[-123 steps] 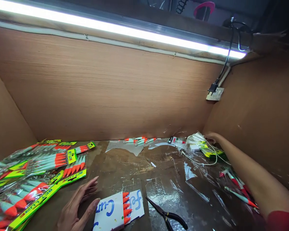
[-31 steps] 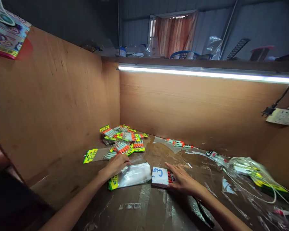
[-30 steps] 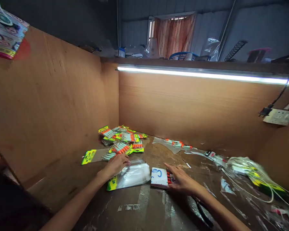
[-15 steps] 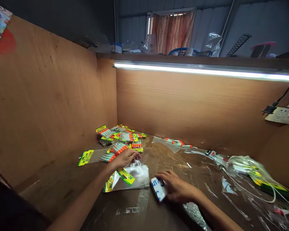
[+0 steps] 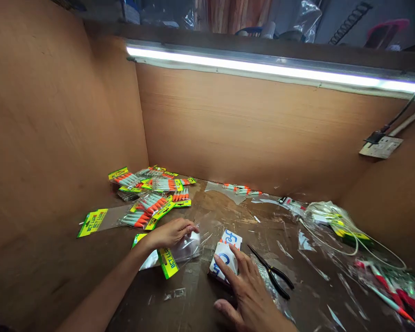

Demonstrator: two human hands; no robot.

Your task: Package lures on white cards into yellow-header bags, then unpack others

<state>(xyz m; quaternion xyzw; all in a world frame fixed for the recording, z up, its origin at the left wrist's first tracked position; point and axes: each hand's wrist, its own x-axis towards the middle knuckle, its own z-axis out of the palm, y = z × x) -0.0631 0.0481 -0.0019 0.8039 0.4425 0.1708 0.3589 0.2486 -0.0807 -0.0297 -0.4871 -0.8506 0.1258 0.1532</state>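
Note:
My left hand (image 5: 174,233) is closed at the edge of a clear plastic bag (image 5: 190,249), its fingers curled over the film. The bag has a yellow and green "BCT LURE" header (image 5: 168,263) and lies flat on the table. My right hand (image 5: 247,288) is open, fingers spread, above a small white box (image 5: 226,258) with blue handwriting; the fingertips overlap its near part, and I cannot tell whether they touch. Black needle-nose pliers (image 5: 272,272) lie just right of this hand, partly on crumpled clear plastic.
Packs of orange and white lures (image 5: 152,203) are piled at the back left. Several loose lures (image 5: 240,189) lie by the back wall. On the right are a coiled white cord (image 5: 325,214), plastic scraps and red-and-white lures (image 5: 387,286). A lit tube lamp (image 5: 263,69) hangs under the shelf.
The view has tilted down and shifted right. My right hand has let go of the white box and spread its fingers. The pliers have come into sight. My left hand stays at the bag.

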